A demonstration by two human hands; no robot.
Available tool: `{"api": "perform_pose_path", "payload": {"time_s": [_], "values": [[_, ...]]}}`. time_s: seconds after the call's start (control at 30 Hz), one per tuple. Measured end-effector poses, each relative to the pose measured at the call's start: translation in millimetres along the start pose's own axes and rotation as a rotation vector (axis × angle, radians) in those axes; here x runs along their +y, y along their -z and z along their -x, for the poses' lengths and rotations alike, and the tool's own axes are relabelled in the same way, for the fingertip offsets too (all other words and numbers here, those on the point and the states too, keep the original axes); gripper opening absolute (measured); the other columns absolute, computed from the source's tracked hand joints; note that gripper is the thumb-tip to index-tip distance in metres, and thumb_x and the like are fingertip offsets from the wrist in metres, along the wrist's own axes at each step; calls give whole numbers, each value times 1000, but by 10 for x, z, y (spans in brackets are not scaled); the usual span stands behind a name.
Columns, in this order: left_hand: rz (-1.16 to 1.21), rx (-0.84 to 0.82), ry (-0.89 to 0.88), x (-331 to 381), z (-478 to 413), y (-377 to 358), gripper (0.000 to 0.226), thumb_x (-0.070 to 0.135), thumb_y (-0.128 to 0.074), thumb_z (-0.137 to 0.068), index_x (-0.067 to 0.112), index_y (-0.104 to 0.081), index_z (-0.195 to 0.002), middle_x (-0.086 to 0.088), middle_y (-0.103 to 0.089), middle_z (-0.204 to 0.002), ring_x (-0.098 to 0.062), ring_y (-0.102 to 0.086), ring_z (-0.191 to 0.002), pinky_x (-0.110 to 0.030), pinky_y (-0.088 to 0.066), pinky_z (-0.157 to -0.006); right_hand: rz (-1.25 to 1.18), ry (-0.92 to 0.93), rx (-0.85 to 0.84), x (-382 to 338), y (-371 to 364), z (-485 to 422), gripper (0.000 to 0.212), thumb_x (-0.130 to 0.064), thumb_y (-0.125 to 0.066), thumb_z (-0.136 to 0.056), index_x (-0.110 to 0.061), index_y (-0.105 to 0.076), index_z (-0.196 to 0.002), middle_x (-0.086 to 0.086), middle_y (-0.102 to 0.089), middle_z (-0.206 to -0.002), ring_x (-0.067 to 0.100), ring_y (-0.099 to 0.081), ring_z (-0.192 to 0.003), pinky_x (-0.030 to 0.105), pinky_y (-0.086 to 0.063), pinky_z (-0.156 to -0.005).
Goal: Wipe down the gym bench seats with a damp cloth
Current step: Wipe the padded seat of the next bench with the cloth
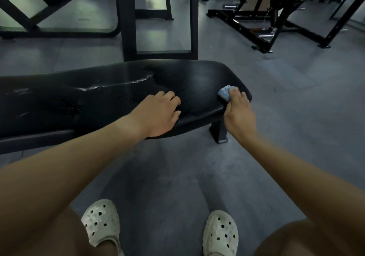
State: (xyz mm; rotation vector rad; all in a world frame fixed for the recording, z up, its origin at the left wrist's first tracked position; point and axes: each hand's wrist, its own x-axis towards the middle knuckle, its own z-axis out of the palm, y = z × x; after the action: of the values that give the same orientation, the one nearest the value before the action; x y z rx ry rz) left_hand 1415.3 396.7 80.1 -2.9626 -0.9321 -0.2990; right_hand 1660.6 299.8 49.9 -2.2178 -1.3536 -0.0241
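Head view: both bare arms reach forward and down over the bench [94, 101], which runs black and padded from the left edge to its rounded right end. The left hand [160, 113] lies palm down on the pad near its front edge, fingers loosely bent, their tips on the surface, holding nothing. The right hand [238, 111] is at the bench's right end, its fingers curled around the cloth [225, 93], a pale blue wad pressed on the pad by the front corner. The cloth sits just beyond the right fingertips, well apart from the left hand. A shiny streak [118, 84] crosses the pad behind the left hand. White clogs [101, 222] stand on the grey floor [296, 101] below.
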Motion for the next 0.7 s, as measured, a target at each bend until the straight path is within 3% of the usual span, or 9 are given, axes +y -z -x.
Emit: {"api": "perform_pose_path", "payload": {"time_s": [0.17,0.37,0.5,0.57,0.7], "values": [[-2,-10,4,-92,83,25,40,37,-39,-107,17,-55,-137,-2,-55,-136,-23,-58,-115,-41,-48,-97,44,224,-103,-337,-164,250,54,-17,-33,-104,-13,-34,-158,5,-31,-165,27,-25,-153,45,-20,-126],[-40,6,83,-326,292,103,36,34,-38,-106,16,-57,-131,-5,-57,-128,-24,-59,-107,-42,-50,-90,-2,543,-298,-858,-222,569,53,-19,-35,-107,-18,-30,-160,-2,-24,-167,17,-19,-155,35,-11,-128],[-61,-26,170,-467,414,158,38,37,-40,-106,16,-55,-133,-8,-55,-132,-27,-58,-112,-45,-50,-93,60,707,-395,-887,-186,416,53,-21,-37,-107,-20,-30,-160,-3,-26,-167,12,-20,-154,31,-12,-127],[-44,-63,225,-544,474,191,40,36,-42,-105,15,-51,-138,-10,-52,-137,-30,-56,-118,-49,-49,-98,81,660,-368,-842,-165,236,54,-19,-41,-105,-21,-34,-158,-3,-32,-165,15,-27,-152,35,-19,-126],[8,-106,333,-699,592,238,44,36,-42,-106,14,-45,-144,-10,-47,-144,-33,-50,-126,-53,-48,-99,105,339,-246,-785,-187,-49,50,-21,-34,-107,-20,-38,-156,-1,-36,-163,22,-31,-151,39,-27,-121]]}}
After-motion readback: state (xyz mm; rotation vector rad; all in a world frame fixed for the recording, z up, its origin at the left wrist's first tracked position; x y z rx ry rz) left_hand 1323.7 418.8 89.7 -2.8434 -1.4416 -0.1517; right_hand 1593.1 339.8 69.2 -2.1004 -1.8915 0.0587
